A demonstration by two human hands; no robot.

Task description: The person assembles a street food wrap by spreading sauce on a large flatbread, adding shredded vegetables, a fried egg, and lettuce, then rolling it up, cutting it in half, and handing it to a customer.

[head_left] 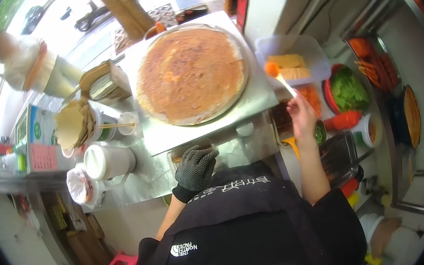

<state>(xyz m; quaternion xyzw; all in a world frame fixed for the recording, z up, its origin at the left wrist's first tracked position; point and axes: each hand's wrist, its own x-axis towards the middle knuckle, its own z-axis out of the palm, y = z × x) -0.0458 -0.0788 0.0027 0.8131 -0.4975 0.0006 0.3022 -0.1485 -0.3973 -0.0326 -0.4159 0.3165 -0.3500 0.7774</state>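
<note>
— What is each hand doing?

— The left hand (pixel 195 167), wearing a dark knit glove, is resting on the steel counter (pixel 144 177) just below the round griddle's plate, at about six o'clock from the big crepe (pixel 190 75). Its fingers are curling together, but I cannot tell whether anything is sitting under them; the palm is hiding that spot.

— And the right one?

— The bare right hand (pixel 302 114) is closing its fingers around the pale handle of a brush (pixel 279 77), whose orange-tipped head is pointing toward eleven o'clock, hovering over the clear plastic tub (pixel 312 48) at three o'clock from the crepe.

— What is lying in that tub?

— Yellowish, flat pieces; the blur is keeping me from saying more.

— Where is the crepe sitting?

— It is covering nearly the whole round griddle (pixel 242 84), browned and orange across the top, at the centre of the view.

— Anything around it?

— At nine o'clock, a white lidded container (pixel 105 161) and a cup of paper sleeves (pixel 72 125) are standing. At three o'clock, a red bowl of green leaves (pixel 345 88) is showing, partly cut by trays beside it. A person (pixel 26 62) is standing at ten o'clock, blurred. The lens rim is bending and darkening everything at the far right.
</note>
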